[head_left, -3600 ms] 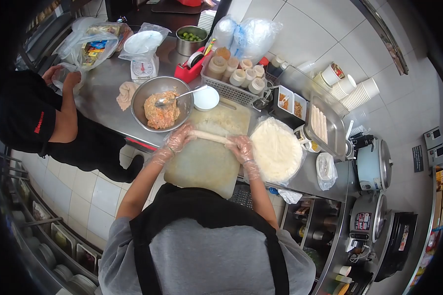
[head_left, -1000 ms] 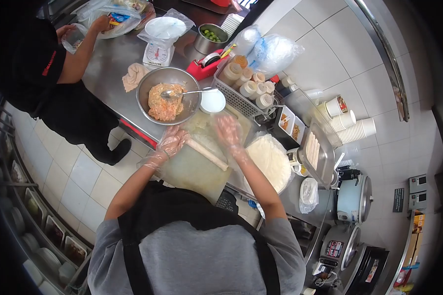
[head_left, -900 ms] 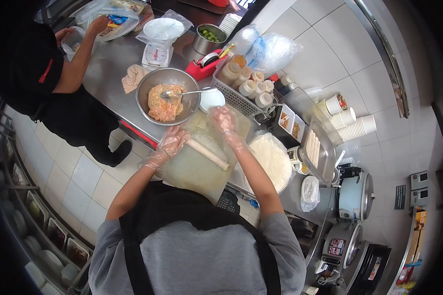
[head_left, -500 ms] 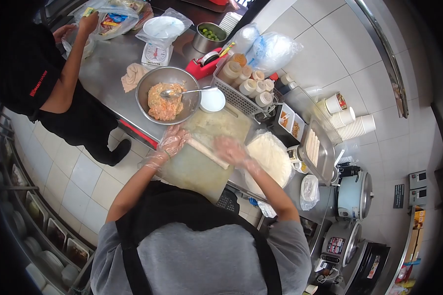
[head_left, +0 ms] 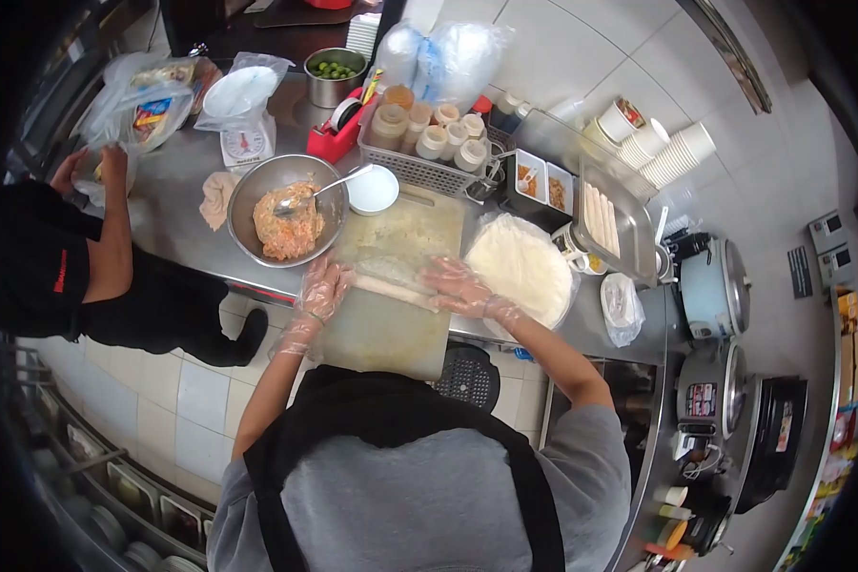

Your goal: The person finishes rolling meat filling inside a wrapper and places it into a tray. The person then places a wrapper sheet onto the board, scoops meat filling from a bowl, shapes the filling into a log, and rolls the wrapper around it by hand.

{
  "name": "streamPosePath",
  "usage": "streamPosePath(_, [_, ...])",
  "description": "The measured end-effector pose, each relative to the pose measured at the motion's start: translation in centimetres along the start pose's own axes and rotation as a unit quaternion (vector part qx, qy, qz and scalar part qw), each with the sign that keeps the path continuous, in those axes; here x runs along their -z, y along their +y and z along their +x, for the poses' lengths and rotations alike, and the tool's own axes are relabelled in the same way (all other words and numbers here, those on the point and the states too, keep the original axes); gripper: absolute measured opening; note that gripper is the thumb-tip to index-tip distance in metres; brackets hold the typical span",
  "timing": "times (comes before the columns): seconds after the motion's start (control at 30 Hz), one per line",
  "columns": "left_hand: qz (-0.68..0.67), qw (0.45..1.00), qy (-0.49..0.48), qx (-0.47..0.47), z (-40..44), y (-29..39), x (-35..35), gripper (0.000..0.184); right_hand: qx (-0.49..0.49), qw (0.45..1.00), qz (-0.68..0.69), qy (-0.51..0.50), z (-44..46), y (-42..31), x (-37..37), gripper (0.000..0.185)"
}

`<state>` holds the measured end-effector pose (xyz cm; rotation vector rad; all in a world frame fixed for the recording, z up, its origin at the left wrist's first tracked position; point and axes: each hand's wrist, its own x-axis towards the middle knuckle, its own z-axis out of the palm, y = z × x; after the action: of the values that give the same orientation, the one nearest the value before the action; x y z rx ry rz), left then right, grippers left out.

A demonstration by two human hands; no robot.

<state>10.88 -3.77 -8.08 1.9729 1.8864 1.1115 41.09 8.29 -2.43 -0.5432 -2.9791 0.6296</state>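
Observation:
On the worn cutting board (head_left: 381,338), a pale, thin-wrapped spring roll (head_left: 391,291) lies crosswise between my hands. My left hand (head_left: 322,291), in a clear plastic glove, is at the roll's left end with fingers stretched out and touching it. At the other end is my right hand (head_left: 456,286), also gloved, its fingers spread over the roll's tip. A stack of round white wrappers (head_left: 520,270) lies right of the board. Beyond my left hand stands a steel bowl (head_left: 241,214) of orange-flecked filling (head_left: 291,229), with a spoon (head_left: 324,191) in it.
A white bowl (head_left: 373,190) stands behind the board. Further back are a basket of sauce bottles (head_left: 419,172), a red tape dispenser (head_left: 338,133) and a scale (head_left: 248,143). Finished rolls (head_left: 599,219) lie in a steel tray at right. A co-worker (head_left: 76,257) handles plastic bags at left.
My right hand, blurred before above the roll's right part, now rests at its right end. My left hand stays at the left end. The co-worker's raised hand has come down to a bag.

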Motion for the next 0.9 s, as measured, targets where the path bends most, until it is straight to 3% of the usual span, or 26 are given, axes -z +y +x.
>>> streamPosePath(0.23, [0.028, 0.999, -0.022, 0.011, 1.2, 0.4, -0.3, 0.018, -0.179, 0.952, 0.139, 0.204, -0.4, -2.9, -4.8, 0.019])
streamPosePath(0.3, [0.004, 1.0, -0.018, -0.001, 1.9, 1.6, 0.4, 0.019, -0.208, 0.935, 0.17, 0.23, -0.4, -1.8, -5.9, 0.021])
streamPosePath(0.33, [0.016, 0.998, -0.017, -0.053, 2.2, 1.5, 0.6, 0.02, -0.223, 0.926, 0.186, 0.243, -0.4, -1.5, -6.2, 0.022])
streamPosePath(0.4, [0.039, 0.987, -0.016, -0.156, 2.4, 1.3, 0.8, 0.024, -0.237, 0.932, 0.05, 0.271, -0.4, -1.3, -6.5, 0.024])
streamPosePath(0.43, [0.043, 0.987, -0.025, -0.155, 2.4, 1.1, 0.8, 0.027, -0.243, 0.928, -0.019, 0.282, -0.2, -2.1, -5.8, 0.025])
streamPosePath(0.53, [0.054, 0.985, -0.047, -0.154, 2.8, 0.2, 0.3, 0.032, -0.194, 0.927, -0.04, 0.318, 0.6, -5.8, -2.8, 0.023])
streamPosePath(0.73, [0.101, 0.984, -0.073, -0.129, 4.1, -0.6, -1.1, 0.029, -0.252, 0.927, 0.048, 0.274, 0.6, -3.5, -3.9, 0.021])
streamPosePath(0.9, [0.216, 0.962, -0.052, -0.158, 4.9, -2.0, -4.7, 0.028, -0.322, 0.926, -0.065, 0.186, 1.1, -2.5, -3.6, 0.021])
